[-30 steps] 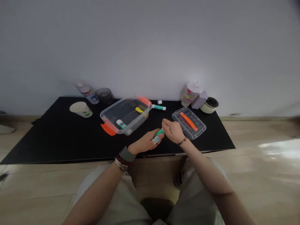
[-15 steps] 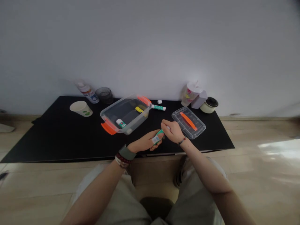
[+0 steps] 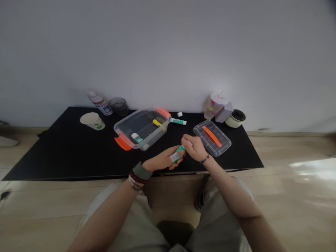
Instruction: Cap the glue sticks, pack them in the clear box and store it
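Observation:
My left hand (image 3: 164, 160) is closed around the lower end of a green-and-white glue stick (image 3: 178, 153). My right hand (image 3: 193, 147) pinches the stick's upper end, and its fingers hide the tip. To the left of my hands stands a clear plastic box (image 3: 141, 127) with orange handles. Inside it lie a glue stick with a white cap (image 3: 136, 138) and a yellow glue stick (image 3: 156, 123). Behind the box are a green glue stick (image 3: 178, 121) and a small white cap (image 3: 180, 114). The box's clear lid (image 3: 212, 138), with its orange strip, lies just beyond my right hand.
Everything sits on a black mat (image 3: 52, 157) on a wooden floor against a white wall. Along the back stand a paper cup (image 3: 92, 121), a spray bottle (image 3: 99, 103), a dark glass (image 3: 118, 106), a plastic lidded cup (image 3: 215, 106), a lilac box (image 3: 224, 112) and a small lidded pot (image 3: 235, 118).
My hands stay together on the glue stick, with only slight shifts of the fingers. The whole scene sits slightly further right and higher in the view.

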`<state>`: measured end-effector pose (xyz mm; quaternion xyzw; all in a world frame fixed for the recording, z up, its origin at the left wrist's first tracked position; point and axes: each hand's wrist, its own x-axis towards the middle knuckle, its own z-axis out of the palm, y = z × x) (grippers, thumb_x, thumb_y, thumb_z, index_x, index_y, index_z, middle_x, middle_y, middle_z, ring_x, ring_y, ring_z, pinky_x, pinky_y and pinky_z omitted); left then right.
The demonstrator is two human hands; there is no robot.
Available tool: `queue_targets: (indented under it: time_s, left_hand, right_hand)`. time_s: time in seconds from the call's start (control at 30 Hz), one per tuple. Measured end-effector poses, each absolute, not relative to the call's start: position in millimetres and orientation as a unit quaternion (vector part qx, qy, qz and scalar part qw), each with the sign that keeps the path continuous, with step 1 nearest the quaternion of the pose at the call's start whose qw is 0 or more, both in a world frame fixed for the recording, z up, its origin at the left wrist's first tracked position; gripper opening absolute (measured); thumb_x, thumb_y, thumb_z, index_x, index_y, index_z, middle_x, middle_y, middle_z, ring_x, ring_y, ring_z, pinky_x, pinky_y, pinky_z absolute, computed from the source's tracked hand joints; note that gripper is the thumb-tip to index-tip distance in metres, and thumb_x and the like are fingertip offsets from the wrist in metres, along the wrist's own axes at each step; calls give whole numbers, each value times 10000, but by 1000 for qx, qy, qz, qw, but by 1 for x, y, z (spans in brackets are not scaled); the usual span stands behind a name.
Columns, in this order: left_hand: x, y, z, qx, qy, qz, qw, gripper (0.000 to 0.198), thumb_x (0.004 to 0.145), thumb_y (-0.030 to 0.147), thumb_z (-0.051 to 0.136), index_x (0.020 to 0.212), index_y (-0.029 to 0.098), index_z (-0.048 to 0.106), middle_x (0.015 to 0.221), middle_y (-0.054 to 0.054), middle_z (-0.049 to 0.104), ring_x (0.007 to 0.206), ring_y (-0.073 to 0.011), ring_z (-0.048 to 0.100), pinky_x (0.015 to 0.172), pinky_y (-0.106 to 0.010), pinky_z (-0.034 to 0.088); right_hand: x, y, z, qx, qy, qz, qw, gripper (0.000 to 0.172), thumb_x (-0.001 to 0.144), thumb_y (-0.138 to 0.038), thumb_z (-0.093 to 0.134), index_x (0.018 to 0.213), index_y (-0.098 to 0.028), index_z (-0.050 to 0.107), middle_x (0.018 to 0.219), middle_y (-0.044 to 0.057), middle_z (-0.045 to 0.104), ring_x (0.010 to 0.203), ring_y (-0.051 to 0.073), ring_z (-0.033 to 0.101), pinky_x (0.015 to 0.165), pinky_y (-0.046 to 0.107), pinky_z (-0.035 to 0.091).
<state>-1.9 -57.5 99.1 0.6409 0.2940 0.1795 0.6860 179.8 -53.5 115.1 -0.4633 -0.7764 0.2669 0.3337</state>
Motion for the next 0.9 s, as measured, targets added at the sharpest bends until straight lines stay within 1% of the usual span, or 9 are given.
queue_targets:
  time_s: [0.1, 0.23, 0.3, 0.4, 0.5, 0.6, 0.73, 0.83, 0.9]
  left_hand:
    - [0, -57, 92, 715, 377, 181, 561, 388, 949, 582, 407, 963, 200, 473, 652, 35, 503, 480, -110, 470, 488, -243, 390]
    - [2, -54, 80, 794, 452, 163, 372, 223, 961, 410, 448, 993, 195, 496, 794, -60, 635, 698, -228, 649, 619, -305, 423]
    - [2, -54, 78, 790, 457, 175, 369, 218, 962, 410, 448, 1002, 200, 491, 816, -66, 647, 724, -239, 664, 628, -307, 428]
    - [3, -54, 79, 737, 438, 211, 470, 299, 979, 500, 383, 930, 215, 460, 661, 3, 578, 565, -180, 601, 560, -279, 429]
    - [3, -53, 80, 686, 433, 253, 527, 357, 972, 561, 356, 870, 226, 420, 594, 41, 517, 498, -148, 547, 524, -265, 434]
    - [2, -50, 79, 688, 478, 279, 470, 294, 962, 507, 424, 944, 214, 444, 666, 12, 580, 610, -181, 616, 605, -299, 475]
    - [0, -48, 75, 726, 479, 298, 393, 247, 955, 402, 440, 1061, 183, 487, 923, -82, 653, 848, -231, 657, 779, -379, 512]
    - [-1, -47, 75, 746, 466, 320, 352, 251, 937, 391, 454, 988, 167, 555, 1019, -122, 632, 949, -241, 635, 878, -412, 512]
    - [-4, -43, 79, 752, 465, 330, 330, 245, 894, 390, 526, 942, 159, 591, 1017, -121, 630, 950, -240, 631, 886, -412, 520]
  right_hand:
    - [172, -52, 110, -552, -750, 237, 278, 323, 963, -344, 377, 670, -216, 429, 576, -28, 424, 535, 116, 405, 585, 256, 274]
    - [167, -48, 103, -640, -701, 234, 212, 335, 972, -364, 416, 679, -213, 478, 612, -15, 471, 592, 132, 460, 597, 258, 262]
    - [170, -47, 102, -618, -697, 278, 233, 330, 982, -436, 423, 756, -220, 527, 636, -21, 496, 617, 135, 492, 607, 246, 296]
    - [175, -46, 101, -541, -683, 376, 317, 317, 951, -525, 475, 926, -221, 561, 714, -28, 544, 648, 126, 509, 622, 239, 364]
    - [176, -43, 92, -467, -637, 482, 379, 410, 887, -586, 554, 1056, -213, 545, 789, -22, 555, 647, 113, 490, 594, 240, 392]
    - [174, -37, 77, -455, -598, 548, 369, 470, 875, -639, 532, 1042, -200, 554, 731, -31, 509, 584, 103, 440, 521, 237, 362]
    - [174, -33, 66, -491, -615, 491, 375, 436, 879, -619, 549, 954, -192, 603, 747, -16, 510, 612, 103, 434, 534, 237, 372]
    - [174, -34, 68, -495, -638, 441, 393, 389, 890, -576, 570, 896, -190, 618, 771, 0, 534, 679, 120, 463, 612, 255, 412]
    - [172, -36, 72, -480, -642, 437, 406, 372, 898, -555, 572, 954, -192, 633, 796, 6, 552, 706, 128, 484, 644, 265, 429]
